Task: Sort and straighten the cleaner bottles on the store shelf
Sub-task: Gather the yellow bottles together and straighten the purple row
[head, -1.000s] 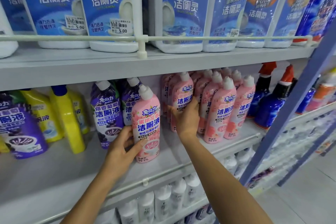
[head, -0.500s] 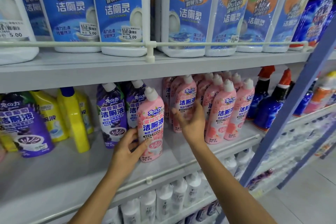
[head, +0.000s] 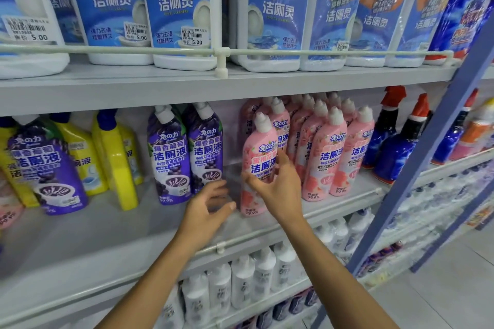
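Right hand (head: 278, 189) wrapped round front pink bottle (head: 260, 165), mid shelf (head: 80, 243), just left of pink group (head: 334, 152). Left hand (head: 205, 211) open, empty (near base). Slide upright vs. neighbours, label fwd, w/o tipping.

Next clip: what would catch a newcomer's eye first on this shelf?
The two bare hands at centre: the right hand wraps a pink bottle on the middle shelf, while the left hand hangs open beside it. Purple bottles stand to the left, and large blue-labelled jugs line the shelf above.
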`<state>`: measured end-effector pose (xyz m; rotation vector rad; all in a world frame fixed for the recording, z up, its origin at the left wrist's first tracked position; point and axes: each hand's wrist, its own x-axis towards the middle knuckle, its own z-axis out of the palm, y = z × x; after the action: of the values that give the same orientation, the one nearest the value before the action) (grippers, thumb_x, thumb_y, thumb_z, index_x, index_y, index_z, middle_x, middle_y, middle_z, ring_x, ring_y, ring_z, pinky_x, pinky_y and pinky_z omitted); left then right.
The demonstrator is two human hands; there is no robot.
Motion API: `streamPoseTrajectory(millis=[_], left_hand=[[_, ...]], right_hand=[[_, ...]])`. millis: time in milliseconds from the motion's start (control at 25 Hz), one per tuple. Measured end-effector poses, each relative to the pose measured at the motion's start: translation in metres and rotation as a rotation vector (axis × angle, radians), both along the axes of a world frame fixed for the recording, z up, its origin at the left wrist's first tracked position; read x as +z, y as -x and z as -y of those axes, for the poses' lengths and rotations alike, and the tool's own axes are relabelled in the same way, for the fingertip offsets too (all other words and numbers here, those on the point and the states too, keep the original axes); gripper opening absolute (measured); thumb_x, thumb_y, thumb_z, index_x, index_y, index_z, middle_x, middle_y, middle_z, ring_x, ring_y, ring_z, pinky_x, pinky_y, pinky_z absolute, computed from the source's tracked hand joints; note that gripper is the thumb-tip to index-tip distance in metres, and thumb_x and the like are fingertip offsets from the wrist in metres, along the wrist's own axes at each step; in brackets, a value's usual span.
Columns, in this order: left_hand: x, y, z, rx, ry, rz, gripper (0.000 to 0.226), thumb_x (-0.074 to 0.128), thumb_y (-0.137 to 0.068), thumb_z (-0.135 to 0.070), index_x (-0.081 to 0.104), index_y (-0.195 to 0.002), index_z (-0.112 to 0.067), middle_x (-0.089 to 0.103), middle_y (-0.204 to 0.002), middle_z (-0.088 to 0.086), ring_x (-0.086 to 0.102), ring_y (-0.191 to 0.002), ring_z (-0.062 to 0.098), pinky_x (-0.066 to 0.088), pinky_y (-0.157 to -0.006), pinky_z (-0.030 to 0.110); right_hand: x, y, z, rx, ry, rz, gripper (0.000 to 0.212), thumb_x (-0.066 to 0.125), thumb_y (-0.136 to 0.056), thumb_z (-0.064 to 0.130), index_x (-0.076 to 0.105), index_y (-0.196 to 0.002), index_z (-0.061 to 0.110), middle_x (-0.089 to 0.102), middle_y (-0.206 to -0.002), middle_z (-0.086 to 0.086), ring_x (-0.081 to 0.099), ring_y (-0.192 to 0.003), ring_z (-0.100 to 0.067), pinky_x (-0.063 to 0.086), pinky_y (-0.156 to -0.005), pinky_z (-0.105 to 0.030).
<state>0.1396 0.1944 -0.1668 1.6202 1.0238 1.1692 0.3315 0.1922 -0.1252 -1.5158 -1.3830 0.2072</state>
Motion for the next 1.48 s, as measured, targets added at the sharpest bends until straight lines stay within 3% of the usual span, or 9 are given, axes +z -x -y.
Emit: streamPoseTrajectory(millis=[160, 400, 560, 680, 840, 1040, 1240, 1360, 1480], left_hand=[[-0.002, 0.044, -0.007, 0.107, -0.026, -0.048, 0.045, 0.077, -0.086, -0.006, 0.062, -0.126, -0.022, 0.071, -0.119, 0.002, 0.071, -0.103, 0.010, 0.055, -0.089, 0.021], [0.008, 0.107, -0.003, 0.205, -0.066, -0.156, 0.051, 0.081, -0.081, -0.001, 0.061, -0.118, -0.032, 0.070, -0.111, 0.002, 0.069, -0.107, 0.028, 0.055, -0.083, 0.014], [0.019, 0.155, 0.017, 0.254, -0.056, -0.206, 0.057, 0.080, -0.061, -0.051, 0.056, -0.111, -0.062, 0.068, -0.118, -0.008, 0.065, -0.112, 0.014, 0.053, -0.093, 0.035], [0.023, 0.186, 0.032, 0.324, -0.027, -0.235, 0.067, 0.089, -0.069, -0.033, 0.054, -0.126, -0.039, 0.065, -0.124, 0.003, 0.062, -0.116, 0.018, 0.051, -0.098, 0.037], [0.023, 0.215, 0.044, 0.409, -0.015, -0.283, 0.065, 0.082, -0.080, -0.007, 0.053, -0.138, -0.012, 0.061, -0.131, 0.008, 0.057, -0.123, 0.023, 0.047, -0.089, 0.020], [0.041, 0.235, 0.068, 0.483, -0.080, -0.354, 0.069, 0.086, -0.078, -0.023, 0.052, -0.138, -0.018, 0.063, -0.125, -0.003, 0.058, -0.104, -0.017, 0.046, -0.084, 0.012], [0.058, 0.248, 0.081, 0.619, -0.118, -0.366, 0.060, 0.082, -0.078, -0.024, 0.051, -0.128, -0.035, 0.056, -0.119, -0.029, 0.054, -0.102, -0.022, 0.047, -0.094, 0.022], [0.072, 0.253, 0.079, 0.704, -0.159, -0.430, 0.052, 0.077, -0.071, -0.037, 0.050, -0.115, -0.045, 0.062, -0.115, -0.021, 0.061, -0.102, -0.009, 0.048, -0.092, 0.014], [0.083, 0.259, 0.071, 0.801, -0.177, -0.433, 0.050, 0.073, -0.068, -0.045, 0.052, -0.113, -0.052, 0.069, -0.110, 0.000, 0.067, -0.101, 0.022, 0.056, -0.090, 0.040]], right_hand=[[0.002, -0.034, -0.020, -0.139, 0.033, 0.038, 0.103, 0.062, -0.063, 0.092, 0.045, -0.143, 0.028, 0.066, -0.121, 0.000, 0.063, -0.112, -0.023, 0.058, -0.087, -0.044], [-0.003, -0.045, -0.035, -0.199, 0.037, 0.022, 0.091, 0.079, -0.073, 0.063, 0.040, -0.142, 0.018, 0.068, -0.121, -0.006, 0.066, -0.108, -0.032, 0.058, -0.085, -0.048], [-0.009, -0.042, -0.013, -0.128, 0.006, 0.038, 0.076, 0.078, -0.077, 0.047, 0.045, -0.139, 0.016, 0.065, -0.117, -0.004, 0.063, -0.109, -0.026, 0.057, -0.089, -0.046], [-0.014, -0.008, 0.020, -0.003, -0.007, 0.150, 0.076, 0.073, -0.089, 0.041, 0.041, -0.147, 0.005, 0.053, -0.140, -0.013, 0.048, -0.131, -0.027, 0.043, -0.108, -0.035], [-0.007, 0.060, 0.024, 0.325, 0.089, 0.242, 0.088, 0.066, -0.085, 0.062, 0.040, -0.152, 0.011, 0.055, -0.144, -0.007, 0.053, -0.132, -0.024, 0.044, -0.103, -0.031], [0.011, 0.149, 0.008, 0.631, 0.062, 0.323, 0.079, 0.077, -0.088, 0.042, 0.043, -0.151, 0.010, 0.055, -0.141, -0.005, 0.052, -0.130, -0.022, 0.040, -0.106, -0.026], [0.035, 0.218, -0.019, 0.895, 0.058, 0.373, 0.084, 0.073, -0.088, 0.051, 0.034, -0.156, 0.024, 0.042, -0.156, -0.004, 0.041, -0.143, -0.019, 0.034, -0.113, -0.027], [0.055, 0.254, -0.033, 0.984, 0.028, 0.397, 0.079, 0.073, -0.086, 0.056, 0.041, -0.152, 0.026, 0.049, -0.152, 0.000, 0.046, -0.138, -0.016, 0.039, -0.114, -0.031], [0.070, 0.281, -0.054, 1.020, -0.053, 0.393, 0.069, 0.077, -0.086, 0.044, 0.052, -0.143, 0.015, 0.061, -0.139, -0.007, 0.055, -0.129, -0.026, 0.047, -0.107, -0.043]])
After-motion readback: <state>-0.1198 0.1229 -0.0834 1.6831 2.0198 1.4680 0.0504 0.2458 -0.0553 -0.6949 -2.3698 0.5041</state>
